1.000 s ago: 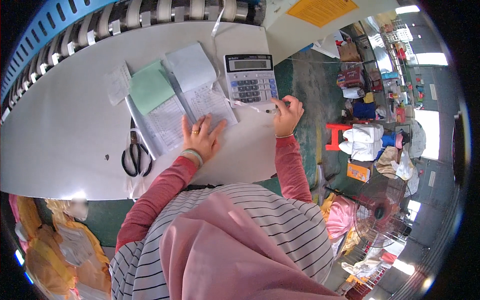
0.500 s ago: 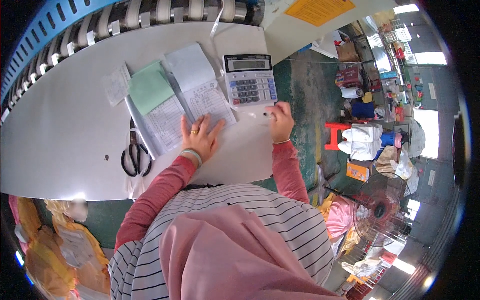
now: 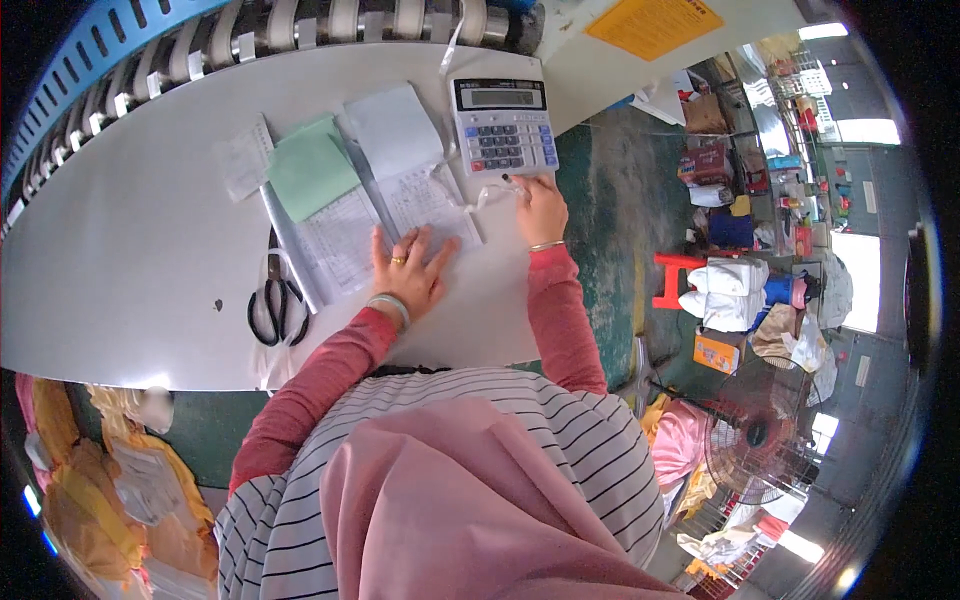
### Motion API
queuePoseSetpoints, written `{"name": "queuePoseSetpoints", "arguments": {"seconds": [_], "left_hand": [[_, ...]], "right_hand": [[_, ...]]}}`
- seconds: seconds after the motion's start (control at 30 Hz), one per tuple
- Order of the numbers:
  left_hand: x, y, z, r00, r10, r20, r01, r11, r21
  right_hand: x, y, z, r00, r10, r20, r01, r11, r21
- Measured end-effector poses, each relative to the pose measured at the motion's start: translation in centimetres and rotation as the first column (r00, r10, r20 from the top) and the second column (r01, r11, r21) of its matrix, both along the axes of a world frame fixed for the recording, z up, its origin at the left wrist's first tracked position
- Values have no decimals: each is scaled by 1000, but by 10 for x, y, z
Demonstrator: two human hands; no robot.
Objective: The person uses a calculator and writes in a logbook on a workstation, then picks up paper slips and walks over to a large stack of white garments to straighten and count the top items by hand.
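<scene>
My left hand [image 3: 410, 272] lies with its fingers spread on the lower edge of an open booklet of ruled forms [image 3: 335, 240]. Folded green sheets [image 3: 312, 172] and a pale blue sheet [image 3: 395, 130] cover its upper part. My right hand [image 3: 543, 212] is closed near the table's right edge, just below a white desk calculator [image 3: 503, 128]. From its fingers pokes the dark tip of what looks like a pen [image 3: 507, 178], mostly hidden by the hand. A thin white ribbon [image 3: 490, 194] curls beside those fingers.
Black-handled scissors [image 3: 275, 305] lie left of the booklet, near a loose paper slip [image 3: 248, 160]. A metal roller with white bands [image 3: 280, 30] borders the table's far side. A red stool [image 3: 672, 280] and a floor fan [image 3: 757, 432] stand to the right.
My right hand has moved forward and slightly left, with the dark tip now close under the calculator. My left hand stays flat on the booklet. The view has shifted slightly.
</scene>
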State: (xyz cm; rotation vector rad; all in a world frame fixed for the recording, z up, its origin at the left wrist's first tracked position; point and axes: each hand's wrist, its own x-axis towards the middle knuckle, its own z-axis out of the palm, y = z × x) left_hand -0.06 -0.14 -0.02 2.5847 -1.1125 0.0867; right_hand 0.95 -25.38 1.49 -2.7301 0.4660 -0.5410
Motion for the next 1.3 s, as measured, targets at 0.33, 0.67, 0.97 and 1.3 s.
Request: {"name": "queuePoseSetpoints", "arguments": {"seconds": [0.33, 0.67, 0.97, 1.3], "left_hand": [[-1, 1, -2, 1000, 3, 28, -2, 999, -44], [1, 0, 6, 1000, -2, -29, 1, 1000, -21], [1, -2, 6, 1000, 9, -9, -9, 1000, 14], [0, -1, 9, 1000, -6, -24, 8, 999, 46]], "right_hand": [[-23, -69, 74, 965, -90, 248, -252, -42, 967], [11, 26, 28, 997, 51, 53, -57, 77, 995], [52, 80, -6, 961, -35, 275, -222, 496, 840], [58, 92, -18, 941, -39, 335, -154, 835, 528]]}}
